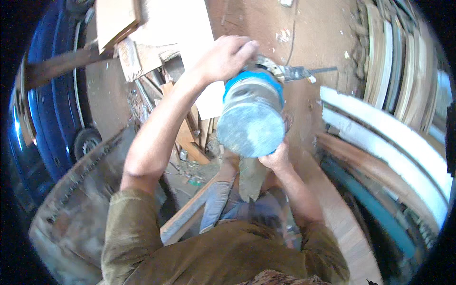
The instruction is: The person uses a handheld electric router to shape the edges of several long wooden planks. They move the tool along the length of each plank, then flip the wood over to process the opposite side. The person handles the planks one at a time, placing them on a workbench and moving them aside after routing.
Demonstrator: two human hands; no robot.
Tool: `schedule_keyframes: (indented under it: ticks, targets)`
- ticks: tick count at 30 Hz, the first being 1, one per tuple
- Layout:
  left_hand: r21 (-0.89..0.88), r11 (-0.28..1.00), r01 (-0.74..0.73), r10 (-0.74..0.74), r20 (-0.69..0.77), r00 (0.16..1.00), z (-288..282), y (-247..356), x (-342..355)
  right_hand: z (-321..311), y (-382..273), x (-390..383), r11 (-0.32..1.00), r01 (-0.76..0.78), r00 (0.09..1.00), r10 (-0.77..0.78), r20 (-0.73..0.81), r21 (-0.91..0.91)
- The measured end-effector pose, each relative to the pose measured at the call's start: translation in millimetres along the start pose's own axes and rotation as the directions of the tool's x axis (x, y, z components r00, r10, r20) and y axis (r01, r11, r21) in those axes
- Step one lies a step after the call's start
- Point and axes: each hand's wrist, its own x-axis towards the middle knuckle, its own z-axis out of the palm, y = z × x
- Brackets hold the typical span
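Note:
In front of my body I hold what looks like a spray gun with a round metal cup point(251, 128). The cup's pale, scuffed round end faces me, and a blue band point(254, 77) circles its far part. Beyond the band sits a paint-stained metal fitting point(280, 71) with a thin dark tube pointing right. My left hand point(232, 57) is closed over the far end at the left, near the fitting. From below right, my right hand point(278, 156) grips the cup's near side; some of its fingers are hidden behind the cup.
A white board point(199, 28) lies ahead left, with wooden panels point(116, 21) and offcuts beside it. Long boards point(394, 147) are stacked on the right. A blue vehicle point(52, 95) stands at the left. A cable point(292, 33) runs over the brown ground ahead.

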Motion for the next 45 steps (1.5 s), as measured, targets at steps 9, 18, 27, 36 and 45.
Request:
schedule_keyframes:
  ticks: [9,18,27,36,45]
  targets:
    - [0.139,0.984,0.116,-0.121,0.031,0.992,-42.0,-14.5,20.1,44.5,-10.5,40.4,0.999,0.039,0.998,-0.038,-0.045,0.015]
    - [-0.001,0.993,0.121,-0.121,0.058,0.991,-48.2,-54.3,11.7,66.4,-14.0,40.1,0.996,-0.089,0.996,0.089,-0.018,-0.017]
    - [-0.091,0.921,0.379,-0.351,-0.617,0.704,10.9,-91.8,-103.8,83.0,-20.4,38.8,0.990,-0.136,0.991,0.136,0.007,0.037]
    - [-0.395,0.911,0.121,-0.359,-0.613,0.703,68.2,-133.6,-119.9,89.0,-38.8,42.6,0.973,-0.181,0.979,0.163,0.125,0.146]
    - [-0.533,0.808,0.251,-0.524,-0.456,0.719,82.5,-149.8,-134.1,91.8,-38.5,51.0,0.938,-0.194,0.978,0.162,0.129,0.286]
